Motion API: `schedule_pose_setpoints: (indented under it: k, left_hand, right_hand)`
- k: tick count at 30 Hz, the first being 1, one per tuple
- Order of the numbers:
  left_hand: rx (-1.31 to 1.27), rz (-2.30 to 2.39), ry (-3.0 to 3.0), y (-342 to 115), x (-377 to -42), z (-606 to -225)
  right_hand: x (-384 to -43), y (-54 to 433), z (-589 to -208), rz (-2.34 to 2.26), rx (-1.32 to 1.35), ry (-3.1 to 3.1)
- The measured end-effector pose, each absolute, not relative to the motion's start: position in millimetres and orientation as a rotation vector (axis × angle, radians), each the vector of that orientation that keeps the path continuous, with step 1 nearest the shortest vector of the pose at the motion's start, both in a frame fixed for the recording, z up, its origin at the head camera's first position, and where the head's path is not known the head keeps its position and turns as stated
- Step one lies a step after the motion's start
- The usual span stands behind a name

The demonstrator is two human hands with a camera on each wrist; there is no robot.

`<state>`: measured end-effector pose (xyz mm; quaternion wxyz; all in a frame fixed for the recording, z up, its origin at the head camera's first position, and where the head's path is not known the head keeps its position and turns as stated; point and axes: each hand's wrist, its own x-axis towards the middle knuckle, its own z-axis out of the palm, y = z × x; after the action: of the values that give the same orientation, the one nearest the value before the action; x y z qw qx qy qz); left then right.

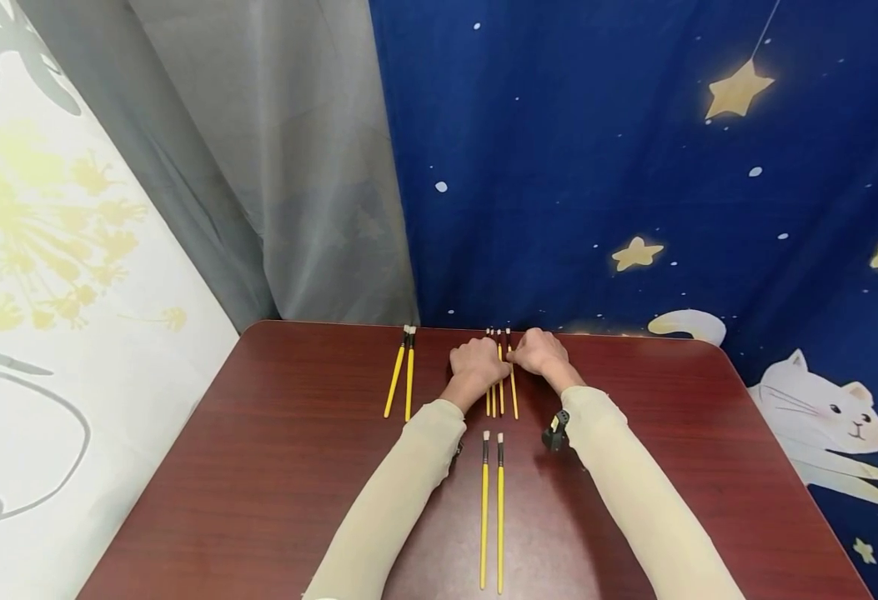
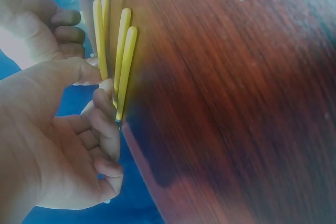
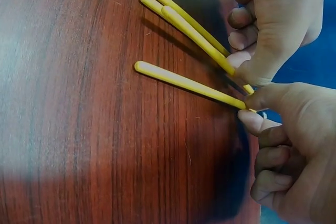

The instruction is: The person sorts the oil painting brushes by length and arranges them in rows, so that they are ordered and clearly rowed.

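Near the far edge of the table, several yellow-handled paintbrushes with pale bristles and dark ferrules lie side by side between my hands. With thumb and forefinger my left hand (image 1: pixel 478 362) pinches one paintbrush (image 2: pixel 100 40) of this group. Two more handles (image 2: pixel 125 66) run close beside its fingers. My right hand (image 1: pixel 540 351) pinches the rightmost paintbrush (image 3: pixel 189 85) by its upper part, its handle slanting a little away from the others. The two hands are close together, fingertips almost meeting in the right wrist view.
Two paintbrushes (image 1: pixel 409 383) lie at the far left of the group, their bristle ends together. Nearer, two more paintbrushes (image 1: pixel 500 517) lie parallel between my forearms. The reddish-brown table (image 1: pixel 273 475) ends at grey and blue curtains (image 1: pixel 529 208).
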<state>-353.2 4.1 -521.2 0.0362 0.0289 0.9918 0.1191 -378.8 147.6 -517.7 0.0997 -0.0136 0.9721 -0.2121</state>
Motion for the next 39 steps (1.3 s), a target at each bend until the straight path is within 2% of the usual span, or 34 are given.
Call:
schedule_pose_setpoints:
  k: [23, 31, 39]
  left_hand:
    - [0.084, 0.328, 3.05, 7, -354, -524]
    - [0.078, 0.349, 3.06, 2, -355, -524]
    - [0.091, 0.439, 3.085, -3, -356, -524]
  right_hand:
    - [-378, 141, -521, -0.63, -0.057, 2.862]
    - [-407, 153, -560, -0.637, -0.091, 2.868]
    - [-394, 152, -548, -0.68, -0.09, 2.888]
